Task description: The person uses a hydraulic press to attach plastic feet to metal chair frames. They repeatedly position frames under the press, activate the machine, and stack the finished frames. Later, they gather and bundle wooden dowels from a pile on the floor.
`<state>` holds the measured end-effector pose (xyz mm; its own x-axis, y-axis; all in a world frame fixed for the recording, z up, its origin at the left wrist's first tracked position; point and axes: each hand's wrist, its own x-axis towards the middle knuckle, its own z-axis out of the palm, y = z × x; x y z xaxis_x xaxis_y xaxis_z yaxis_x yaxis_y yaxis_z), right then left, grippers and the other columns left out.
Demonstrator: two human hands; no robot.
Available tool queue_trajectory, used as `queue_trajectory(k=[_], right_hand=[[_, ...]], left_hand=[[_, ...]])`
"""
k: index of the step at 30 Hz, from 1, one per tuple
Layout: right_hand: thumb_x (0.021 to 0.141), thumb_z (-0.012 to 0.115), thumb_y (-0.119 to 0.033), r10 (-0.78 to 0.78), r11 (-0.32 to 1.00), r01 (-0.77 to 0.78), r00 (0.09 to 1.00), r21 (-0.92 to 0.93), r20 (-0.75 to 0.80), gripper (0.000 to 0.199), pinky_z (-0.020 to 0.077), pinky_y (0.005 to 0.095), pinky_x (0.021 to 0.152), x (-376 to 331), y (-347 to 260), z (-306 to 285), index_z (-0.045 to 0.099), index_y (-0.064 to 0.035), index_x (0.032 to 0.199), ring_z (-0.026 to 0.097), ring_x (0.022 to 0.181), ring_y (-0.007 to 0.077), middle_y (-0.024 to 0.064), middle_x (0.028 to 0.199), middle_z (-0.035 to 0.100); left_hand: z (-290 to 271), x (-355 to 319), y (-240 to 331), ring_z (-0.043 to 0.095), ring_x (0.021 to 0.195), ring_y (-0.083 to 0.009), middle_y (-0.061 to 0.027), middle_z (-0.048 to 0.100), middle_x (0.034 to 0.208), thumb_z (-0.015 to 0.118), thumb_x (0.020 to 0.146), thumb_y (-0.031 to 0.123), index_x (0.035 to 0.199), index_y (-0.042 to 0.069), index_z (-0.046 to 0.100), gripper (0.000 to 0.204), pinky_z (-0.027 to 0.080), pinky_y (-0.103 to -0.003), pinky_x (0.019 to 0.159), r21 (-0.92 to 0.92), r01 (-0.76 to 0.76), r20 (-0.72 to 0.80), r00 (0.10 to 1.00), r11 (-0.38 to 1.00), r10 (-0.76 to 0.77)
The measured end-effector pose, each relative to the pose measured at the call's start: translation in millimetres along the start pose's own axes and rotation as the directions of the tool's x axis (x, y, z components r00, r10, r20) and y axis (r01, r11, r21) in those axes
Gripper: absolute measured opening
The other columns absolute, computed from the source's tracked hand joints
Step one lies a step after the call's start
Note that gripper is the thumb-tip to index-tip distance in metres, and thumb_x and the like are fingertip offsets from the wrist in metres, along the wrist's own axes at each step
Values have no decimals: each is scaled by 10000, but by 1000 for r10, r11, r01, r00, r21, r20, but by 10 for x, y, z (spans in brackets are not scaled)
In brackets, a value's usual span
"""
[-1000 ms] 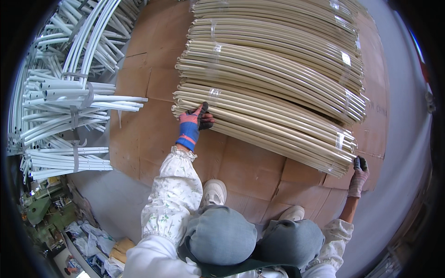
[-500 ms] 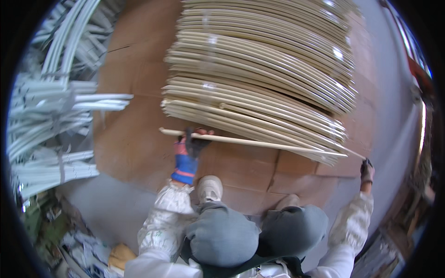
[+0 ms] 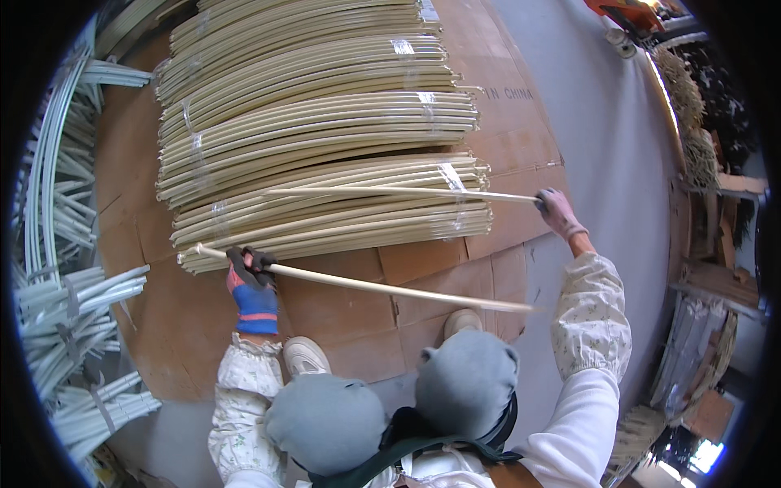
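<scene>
My left hand (image 3: 252,267), in a blue and pink glove with dark fingers, is closed around a long cream rod (image 3: 366,285) near its left end. This rod slants down to the right above the cardboard, and its far tip is blurred. My right hand (image 3: 560,213), also gloved, grips the right end of a thinner pale rod (image 3: 407,192). That thin rod passes over the nearest taped bundle of cream rods (image 3: 342,221), and its left end is hard to tell from the rods beneath.
More taped bundles of cream rods (image 3: 317,122) lie behind on cardboard sheets (image 3: 512,122). Bundles of white tubes (image 3: 98,317) are piled at the left. My shoes (image 3: 305,356) stand on the cardboard's near side. Wooden shelving (image 3: 716,285) lines the right beyond grey floor (image 3: 602,154).
The view has turned, so the bundles appear farther left. My right hand has moved away from me with the thin rod, which now crosses the nearest bundle. My left hand keeps its rod.
</scene>
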<state>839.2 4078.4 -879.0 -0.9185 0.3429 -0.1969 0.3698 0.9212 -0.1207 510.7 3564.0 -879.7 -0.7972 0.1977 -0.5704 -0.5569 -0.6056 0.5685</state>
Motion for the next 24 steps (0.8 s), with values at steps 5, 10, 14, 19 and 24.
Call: queue_trajectory(k=[5,10,14,19,24], right_hand=[[754,547,-54,127,988,-130,991,-82,-43,41,399,452,617,-1010,1252,-61,538,-28,785,495,736,400,201,760,530],[792,544,-73,295,955,-295,953,20,-65,66,393,459,589,-2072,1794,162,509,-18,785,482,709,423,215,749,525],[789,542,-61,291,956,-292,956,-10,-38,48,383,449,552,-2734,2220,289,511,-24,788,486,668,411,215,730,529],[777,547,-44,413,911,-411,906,44,-89,38,362,411,517,-2894,2645,303,517,-30,758,471,582,331,193,671,517],[835,515,-89,609,718,-652,758,-244,-235,90,375,450,529,-4871,3493,-420,562,-12,838,515,594,344,200,644,531]], left_hand=[[705,-383,-54,281,484,-82,44,300,559,498,886,277,711,103,422,258,341,-240,512,148,-15,104,995,989,-1],[1416,-871,-298,336,449,-96,34,347,542,501,875,246,783,73,475,197,425,-296,489,353,-41,145,989,935,-12],[1621,-1221,-783,321,442,-91,33,347,544,533,864,258,838,74,492,190,388,-289,469,380,-7,76,997,925,-23],[1543,-1509,-1251,321,438,-95,21,349,550,532,860,286,818,77,490,216,427,-314,461,384,24,3,1000,923,-27],[1431,-1577,-1604,329,435,-107,9,365,542,476,892,318,812,76,479,255,387,-294,419,320,-9,13,1000,947,5]])
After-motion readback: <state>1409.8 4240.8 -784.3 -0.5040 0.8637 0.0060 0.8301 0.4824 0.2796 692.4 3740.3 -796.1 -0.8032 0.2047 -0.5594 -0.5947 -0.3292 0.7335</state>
